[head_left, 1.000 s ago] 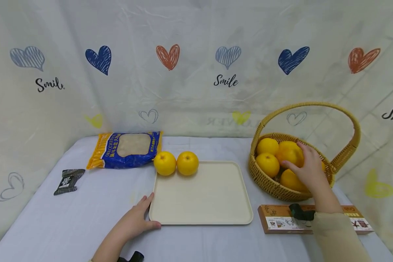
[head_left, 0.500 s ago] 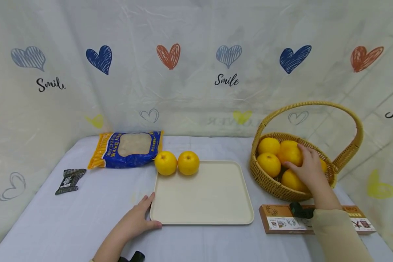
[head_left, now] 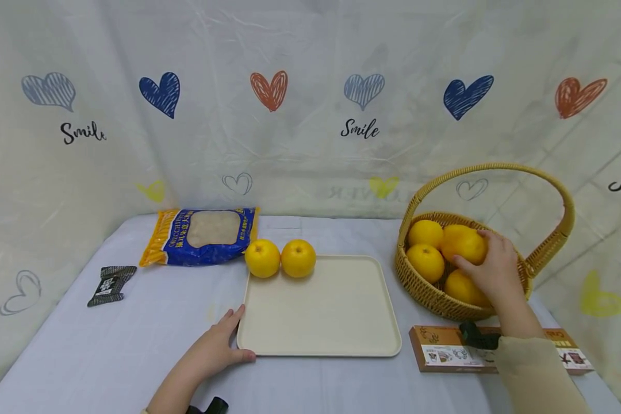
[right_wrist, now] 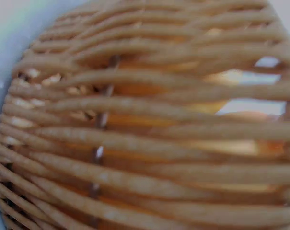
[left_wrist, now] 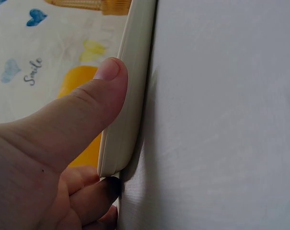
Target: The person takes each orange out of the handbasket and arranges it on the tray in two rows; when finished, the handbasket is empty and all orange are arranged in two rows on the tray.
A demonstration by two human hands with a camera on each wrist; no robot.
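The right hand point(head_left: 494, 270) reaches into a wicker basket point(head_left: 416, 290) and holds a large, elongated yellow fruit point(head_left: 463, 242), its thumb against the near side and its fingers at the right end. That fruit lies just to the left of the palm, within the ring of the basket's rim and under the arch of the tall handle point(head_left: 489, 167); whether it rests on the others or is slightly lifted cannot be told. Around it in the basket sit a round yellow fruit point(head_left: 425, 234) at the back left, a second round fruit point(head_left: 425, 263) in front of that one, and a third fruit point(head_left: 464, 287) at the near side, partly covered by the hand. The right wrist view is filled by blurred wickerwork, with orange showing through its gaps. The left hand point(head_left: 218, 348) is spread at the near-left corner of a cream tray point(head_left: 321, 313), its thumb touching the near rim and its fingers along the left side. At the tray's far-left corner, two yellow fruits point(head_left: 298, 258) sit side by side, just in front of a blue-and-yellow bag point(head_left: 212, 229). A long box point(head_left: 450, 351) lies on the counter point(head_left: 336, 385) in front of the basket, partly behind the right forearm.
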